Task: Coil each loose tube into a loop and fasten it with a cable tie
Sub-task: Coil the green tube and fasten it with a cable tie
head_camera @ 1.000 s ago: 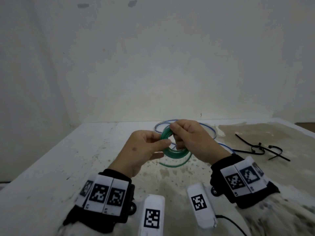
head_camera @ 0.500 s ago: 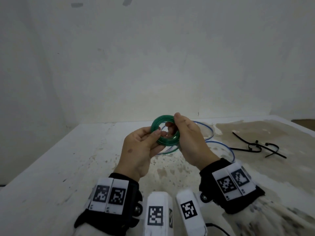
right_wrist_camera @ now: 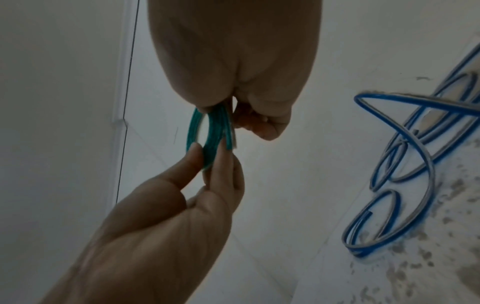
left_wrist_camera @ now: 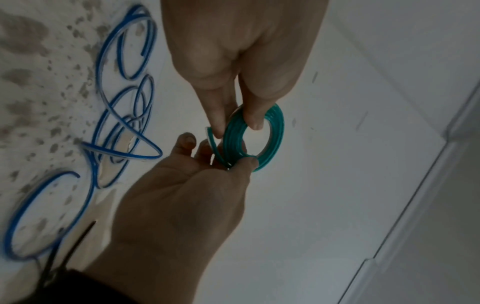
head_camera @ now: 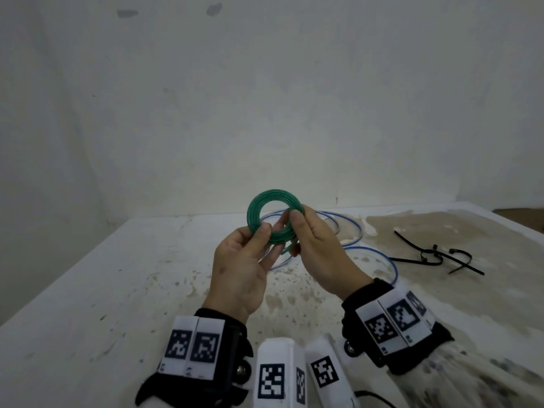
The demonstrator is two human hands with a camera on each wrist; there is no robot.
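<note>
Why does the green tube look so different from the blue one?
The green tube is wound into a small, tight ring; the blue tube sprawls in big loose loops. The green tube is held up in the air, pinched by the left hand and right hand; the blue tube lies untouched on the table. Both are thin, bendy tubes, and neither has a cable tie on it yet.

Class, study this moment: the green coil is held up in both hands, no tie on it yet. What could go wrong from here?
1. The green coil is only pinched by the left hand and right hand; its loose end could spring free.
2. The cable ties lie to the right on the table, so fetching one probably leaves a one-handed hold.
</note>
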